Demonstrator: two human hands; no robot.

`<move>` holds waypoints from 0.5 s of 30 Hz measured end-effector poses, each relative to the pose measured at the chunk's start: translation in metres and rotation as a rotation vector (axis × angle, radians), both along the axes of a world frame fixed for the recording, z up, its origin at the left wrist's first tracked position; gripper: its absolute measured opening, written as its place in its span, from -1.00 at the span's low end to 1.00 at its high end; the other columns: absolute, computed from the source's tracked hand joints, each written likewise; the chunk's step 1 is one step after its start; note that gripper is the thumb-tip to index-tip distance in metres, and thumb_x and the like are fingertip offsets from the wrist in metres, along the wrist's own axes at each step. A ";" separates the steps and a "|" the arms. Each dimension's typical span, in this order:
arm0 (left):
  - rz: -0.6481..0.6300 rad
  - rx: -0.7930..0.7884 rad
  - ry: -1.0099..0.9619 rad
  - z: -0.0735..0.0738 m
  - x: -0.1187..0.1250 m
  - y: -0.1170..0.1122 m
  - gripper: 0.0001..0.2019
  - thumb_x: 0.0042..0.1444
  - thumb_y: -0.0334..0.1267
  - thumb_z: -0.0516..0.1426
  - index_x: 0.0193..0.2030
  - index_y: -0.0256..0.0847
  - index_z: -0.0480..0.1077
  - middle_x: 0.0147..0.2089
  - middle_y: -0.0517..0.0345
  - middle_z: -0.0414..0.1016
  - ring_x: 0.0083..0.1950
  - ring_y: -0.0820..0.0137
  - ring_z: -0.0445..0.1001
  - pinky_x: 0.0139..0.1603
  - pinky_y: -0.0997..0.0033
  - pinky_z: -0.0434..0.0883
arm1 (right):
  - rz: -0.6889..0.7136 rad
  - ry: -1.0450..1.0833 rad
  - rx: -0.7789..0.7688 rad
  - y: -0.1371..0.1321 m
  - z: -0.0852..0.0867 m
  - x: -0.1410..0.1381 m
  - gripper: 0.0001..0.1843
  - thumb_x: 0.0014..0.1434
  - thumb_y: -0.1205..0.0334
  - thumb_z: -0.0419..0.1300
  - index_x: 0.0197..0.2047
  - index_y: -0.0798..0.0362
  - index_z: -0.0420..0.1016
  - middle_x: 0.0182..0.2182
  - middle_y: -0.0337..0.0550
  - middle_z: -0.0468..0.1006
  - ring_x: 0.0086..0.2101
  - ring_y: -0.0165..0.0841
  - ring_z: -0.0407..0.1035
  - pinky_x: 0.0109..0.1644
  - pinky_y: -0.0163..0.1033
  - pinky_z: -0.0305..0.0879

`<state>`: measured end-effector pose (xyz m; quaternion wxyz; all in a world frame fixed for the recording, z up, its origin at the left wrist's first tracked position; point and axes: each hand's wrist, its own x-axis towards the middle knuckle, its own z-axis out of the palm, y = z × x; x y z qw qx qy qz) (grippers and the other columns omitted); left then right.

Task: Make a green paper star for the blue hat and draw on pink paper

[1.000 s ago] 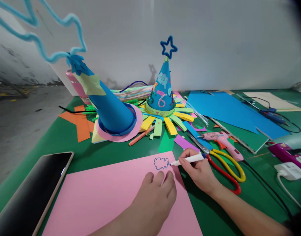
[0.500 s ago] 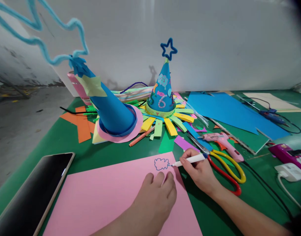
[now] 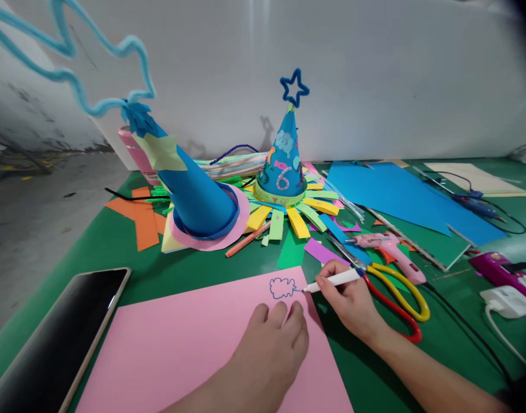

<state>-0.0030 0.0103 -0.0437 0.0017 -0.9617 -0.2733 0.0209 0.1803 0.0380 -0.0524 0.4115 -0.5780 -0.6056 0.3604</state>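
Note:
A pink sheet of paper (image 3: 189,344) lies on the green table in front of me. My left hand (image 3: 273,341) rests on it, fingers flat and held together, pressing it down. My right hand (image 3: 351,298) grips a white marker (image 3: 334,280) with its tip touching the sheet near the right edge. Just left of the tip is a small blue cloud outline (image 3: 282,287) drawn on the paper.
Scissors (image 3: 396,292) with yellow and red handles and a pink glue gun (image 3: 389,248) lie right of my right hand. Two blue paper cone hats (image 3: 194,189) (image 3: 284,166) stand behind with coloured paper strips. A dark tablet (image 3: 56,338) lies at left. Blue paper (image 3: 400,195) and cables lie at right.
The marker tip has slid slightly right from the cloud outline, leaving a short line. The left hand has stayed put.

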 end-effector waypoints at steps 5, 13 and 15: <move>0.002 -0.006 0.017 0.001 0.001 0.000 -0.46 -0.09 -0.21 0.06 0.08 -0.37 0.18 0.13 -0.17 0.19 -0.09 0.13 0.17 -0.26 0.19 0.14 | -0.015 -0.007 0.003 0.000 0.000 0.000 -0.81 0.09 0.18 0.06 -0.51 0.04 0.20 -0.67 -0.36 0.16 -0.64 -0.48 0.06 -0.60 -0.36 -0.01; 0.006 0.000 0.017 0.000 0.002 0.000 -0.46 -0.06 -0.22 0.04 0.10 -0.37 0.17 0.14 -0.17 0.18 -0.08 0.13 0.18 -0.25 0.19 0.14 | -0.023 -0.033 0.009 -0.001 0.001 0.001 -0.81 0.09 0.19 0.06 -0.51 0.04 0.20 -0.68 -0.38 0.14 -0.65 -0.49 0.04 -0.61 -0.36 -0.03; 0.007 -0.006 0.020 0.001 0.002 0.000 -0.46 -0.06 -0.21 0.04 0.10 -0.37 0.17 0.14 -0.17 0.17 -0.08 0.13 0.18 -0.25 0.19 0.14 | -0.026 -0.034 0.012 -0.001 0.002 0.001 -0.80 0.09 0.18 0.06 -0.51 0.04 0.19 -0.67 -0.37 0.14 -0.64 -0.48 0.04 -0.60 -0.36 -0.03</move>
